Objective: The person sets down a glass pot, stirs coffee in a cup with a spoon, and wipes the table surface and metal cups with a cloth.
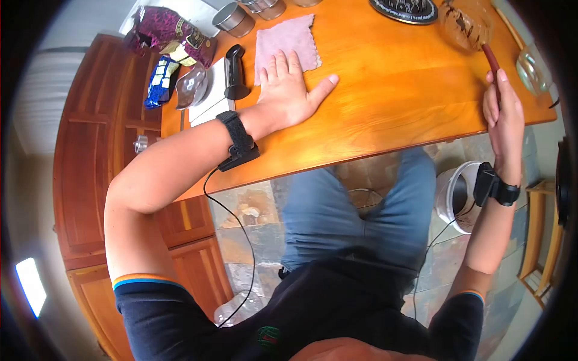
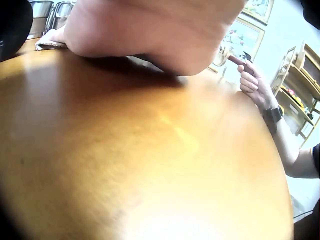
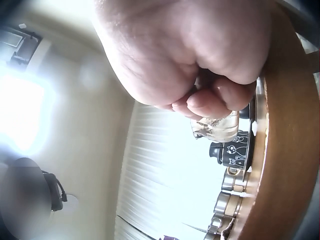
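Spatula sat gripped in my right hand, left hand flat on the table; tilting could have dripped chocolate.

left hand flat on table, cloth beyond fingers | right hand at table's right edge

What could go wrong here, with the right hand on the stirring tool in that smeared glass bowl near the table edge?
The right hand grips a brown spatula reaching into the glass bowl; nothing steadies the bowl, so it may slide or tip. The left hand lies flat, partly on the pink cloth, far from the bowl. The smeared tool could drip on the table.
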